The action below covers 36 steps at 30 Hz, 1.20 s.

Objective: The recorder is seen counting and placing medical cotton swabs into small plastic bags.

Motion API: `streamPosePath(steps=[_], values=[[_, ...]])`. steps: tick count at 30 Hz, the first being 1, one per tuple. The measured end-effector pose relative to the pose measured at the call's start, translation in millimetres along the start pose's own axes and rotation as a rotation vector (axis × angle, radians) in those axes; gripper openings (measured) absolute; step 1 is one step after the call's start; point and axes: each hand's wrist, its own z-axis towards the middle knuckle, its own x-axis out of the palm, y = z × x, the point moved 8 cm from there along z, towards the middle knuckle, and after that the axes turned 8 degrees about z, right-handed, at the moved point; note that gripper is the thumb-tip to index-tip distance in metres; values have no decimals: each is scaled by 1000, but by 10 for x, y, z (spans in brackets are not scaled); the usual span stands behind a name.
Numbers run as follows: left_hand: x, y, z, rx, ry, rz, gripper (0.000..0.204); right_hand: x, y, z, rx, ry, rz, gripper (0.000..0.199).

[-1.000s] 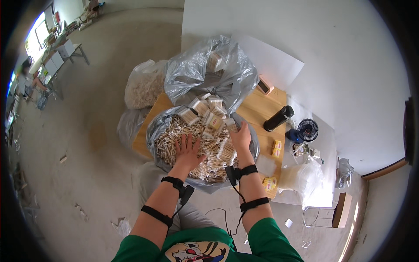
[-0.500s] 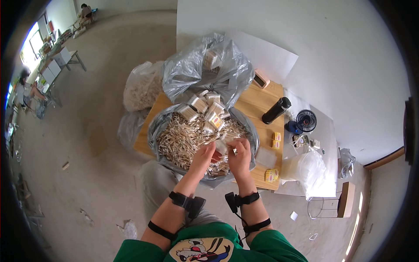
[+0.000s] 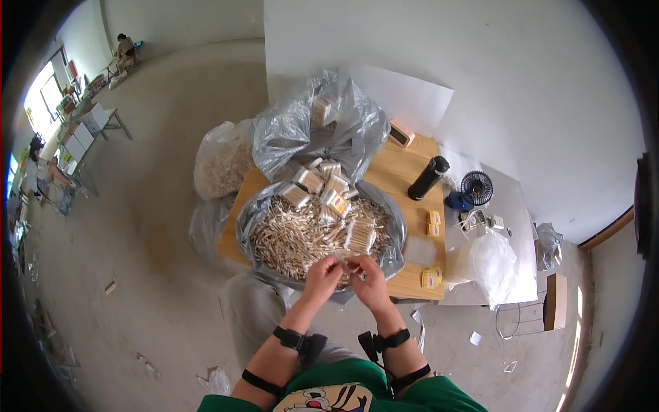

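Loose cotton swabs (image 3: 288, 233) fill a wide container lined with a grey plastic bag (image 3: 246, 213). Over its near edge my left hand (image 3: 324, 278) and my right hand (image 3: 368, 280) meet, fingertips pinched close together. Something small and pale may be between them, too blurred to name. Just beyond my right hand, a flat bundle of swabs (image 3: 360, 235) rests on the loose ones. Farther back, several packed bundles of swabs (image 3: 309, 180) are piled up, and one pack with a yellow label (image 3: 337, 203) lies on top.
Behind the container stands an open grey plastic bag (image 3: 281, 141). To the right, the wooden table (image 3: 395, 168) holds a black bottle (image 3: 429, 178), small yellow packets (image 3: 431, 277) and a clear plastic sheet (image 3: 419, 250). A small fan (image 3: 476, 188) and white plastic bag (image 3: 494, 268) are beyond.
Both hands have drawn back toward me, to the container's near edge. A swab bundle now shows where they were. My view has shifted slightly.
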Motion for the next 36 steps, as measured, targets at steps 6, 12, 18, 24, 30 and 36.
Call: streamPosePath(steps=[6, 12, 18, 24, 30, 36], values=[[-8, -218, -112, 271, -43, 245, 12, 88, 157, -68, -108, -33, -190, 28], [49, -391, -114, 393, -38, 401, 11, 18, -26, -64, -48, -54, -218, 34], [61, -382, -132, 386, -52, 410, 9, -20, 5, -85, 4, -56, -183, 40], [124, -387, -115, 361, -30, 422, 11, -70, 4, -77, 58, -55, -207, 41], [120, -407, -99, 388, -20, 426, 10, -85, -16, -45, 58, -68, -200, 36], [49, -545, -90, 431, -50, 509, 13, -245, -105, -24, 108, -190, -180, 38]])
